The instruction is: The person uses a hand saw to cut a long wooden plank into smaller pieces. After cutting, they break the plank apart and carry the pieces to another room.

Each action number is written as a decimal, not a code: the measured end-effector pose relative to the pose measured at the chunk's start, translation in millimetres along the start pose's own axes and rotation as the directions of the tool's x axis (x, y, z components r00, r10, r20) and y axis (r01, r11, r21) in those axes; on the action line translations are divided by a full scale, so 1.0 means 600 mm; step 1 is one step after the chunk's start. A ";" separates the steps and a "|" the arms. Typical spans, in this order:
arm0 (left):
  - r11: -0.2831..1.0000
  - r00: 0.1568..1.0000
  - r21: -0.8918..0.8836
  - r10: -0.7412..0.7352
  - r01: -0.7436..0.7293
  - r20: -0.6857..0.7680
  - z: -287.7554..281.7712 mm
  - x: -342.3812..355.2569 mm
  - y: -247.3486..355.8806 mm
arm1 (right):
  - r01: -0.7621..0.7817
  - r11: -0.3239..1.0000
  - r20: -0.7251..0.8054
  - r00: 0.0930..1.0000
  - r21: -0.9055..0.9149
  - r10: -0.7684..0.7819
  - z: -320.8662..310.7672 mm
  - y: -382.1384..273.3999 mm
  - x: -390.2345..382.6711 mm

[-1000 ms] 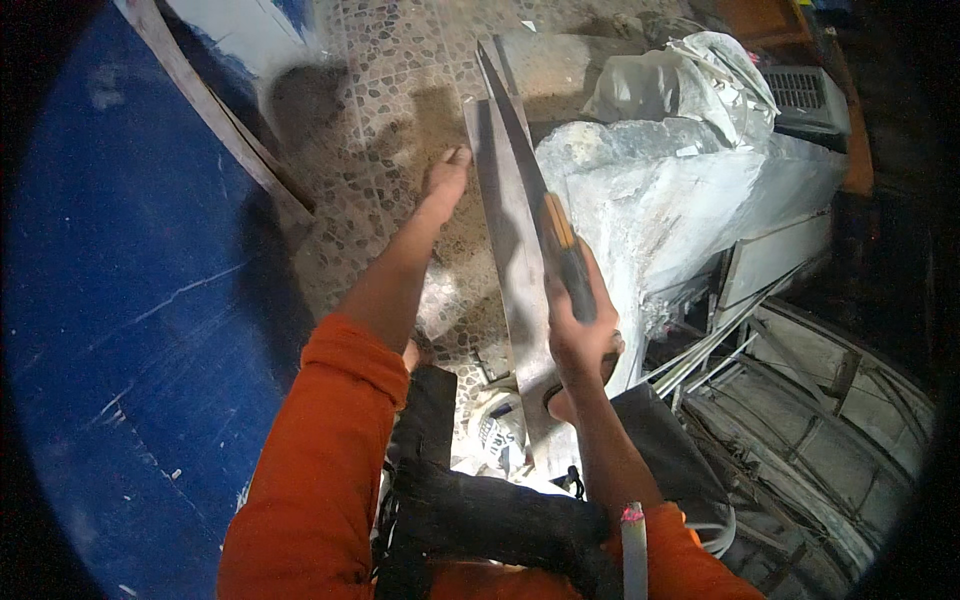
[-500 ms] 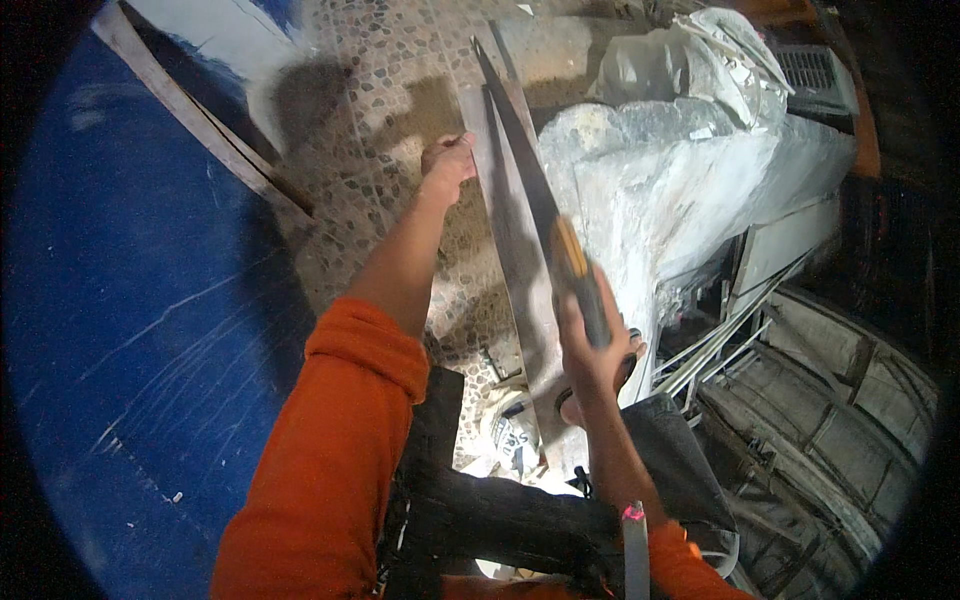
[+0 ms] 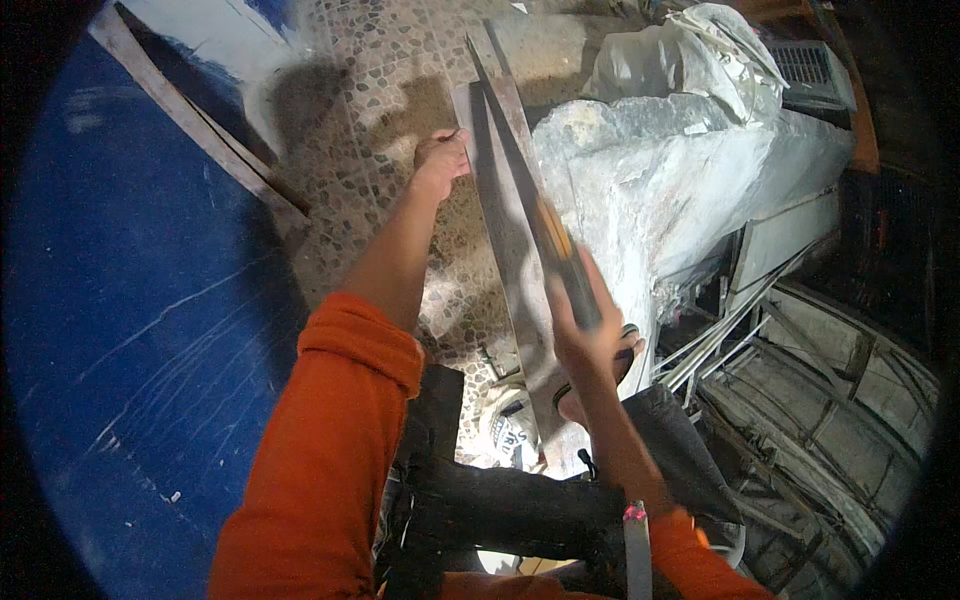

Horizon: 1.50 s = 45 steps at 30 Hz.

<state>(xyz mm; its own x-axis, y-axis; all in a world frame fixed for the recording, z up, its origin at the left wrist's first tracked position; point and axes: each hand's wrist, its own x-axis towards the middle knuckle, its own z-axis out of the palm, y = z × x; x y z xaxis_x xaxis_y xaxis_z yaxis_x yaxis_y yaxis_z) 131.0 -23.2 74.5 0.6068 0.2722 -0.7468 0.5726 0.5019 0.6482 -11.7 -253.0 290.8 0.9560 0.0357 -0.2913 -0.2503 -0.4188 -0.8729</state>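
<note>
In my right hand point(image 3: 588, 325) is a handsaw point(image 3: 553, 228) with a dark handle and a yellow inset, its fingers wrapped round the grip. The long dark blade points away from me, over a long, narrow greyish board point(image 3: 512, 235). My left hand point(image 3: 442, 162) is closed at the board's left edge, toward its far end; its fingertips are partly hidden. A sandalled foot point(image 3: 572, 405) rests on the near part of the board, partly behind my right wrist. Whether the teeth touch the board cannot be made out.
A big blue panel point(image 3: 150, 330) fills the left side, with a curved wooden strip point(image 3: 200, 125) near its top. To the right stands a white-smeared block point(image 3: 690, 180) with a pale sack point(image 3: 690, 60) on it. Metal frames point(image 3: 820, 390) lie lower right. Pebble-patterned tiles point(image 3: 380, 120) cover the floor.
The handsaw and my right hand have shifted slightly forward and to the left. My left hand has moved a little left, still at the board's edge.
</note>
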 end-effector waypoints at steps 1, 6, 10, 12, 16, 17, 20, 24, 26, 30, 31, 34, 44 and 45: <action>0.999 0.999 -0.028 -0.026 0.025 -0.025 0.014 -0.030 0.010 | 0.081 0.996 -0.040 0.996 -0.027 -0.082 0.036 -0.015 0.059; 0.873 0.993 0.474 0.102 -0.116 0.056 0.035 -0.036 -0.003 | 0.174 0.973 -0.081 0.979 -0.152 -0.188 0.099 -0.086 0.236; 0.691 0.935 0.652 0.346 -0.312 0.080 0.023 -0.082 -0.025 | 0.002 0.998 -0.036 0.999 0.062 0.000 0.024 -0.015 0.075; 0.690 0.968 0.686 0.236 -0.232 0.090 0.019 -0.076 -0.029 | 0.014 0.982 0.023 1.000 0.190 -0.018 -0.028 -0.056 -0.031; 0.795 0.988 0.596 0.030 -0.114 0.150 0.001 -0.090 -0.021 | 0.126 0.990 -0.019 0.992 -0.057 -0.128 0.049 -0.030 0.076; 0.772 0.984 0.621 0.030 -0.135 0.177 0.015 -0.087 -0.021 | 0.210 0.958 -0.073 0.971 -0.195 -0.227 0.081 -0.009 0.153; 0.776 0.956 0.599 0.020 -0.199 0.291 0.045 -0.068 -0.020 | 0.288 0.917 -0.108 0.939 -0.274 -0.327 0.124 -0.083 0.309; 0.706 0.948 0.678 -0.029 -0.204 0.315 -0.007 -0.052 -0.006 | 0.155 0.971 -0.054 0.984 -0.181 -0.167 0.089 -0.030 0.170; 0.617 0.949 0.735 0.062 -0.280 0.309 0.001 -0.064 -0.009 | 0.150 0.987 -0.037 0.988 -0.054 -0.152 -0.001 -0.025 0.015; 0.580 0.948 0.770 0.013 -0.266 0.318 0.018 -0.113 0.012 | 0.006 0.991 -0.035 0.999 -0.134 -0.011 0.005 -0.054 0.002; 0.626 0.950 0.737 0.023 -0.256 0.311 0.011 -0.116 0.011 | 0.006 0.951 -0.016 1.000 -0.308 -0.011 0.037 -0.053 0.061; 0.558 0.905 0.724 0.135 -0.405 0.403 0.055 -0.086 -0.028 | 0.251 0.958 -0.177 0.946 -0.136 -0.273 0.105 -0.057 0.288; 0.428 0.929 0.837 0.014 -0.340 0.369 0.029 -0.107 -0.014 | -0.093 0.995 -0.033 0.995 0.038 0.094 -0.022 -0.064 -0.018; 0.355 0.936 0.866 0.112 -0.351 0.333 0.022 -0.101 -0.033 | -0.089 0.996 -0.054 0.995 0.012 0.090 -0.015 -0.059 -0.025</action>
<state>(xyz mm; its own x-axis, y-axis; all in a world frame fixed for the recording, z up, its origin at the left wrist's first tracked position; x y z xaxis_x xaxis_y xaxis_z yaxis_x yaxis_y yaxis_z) 90.4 -60.6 108.7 0.8160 0.0381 -0.5768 0.4683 -0.6285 0.6210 -15.9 -247.0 329.7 0.9365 -0.0509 -0.3469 -0.3364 -0.4093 -0.8481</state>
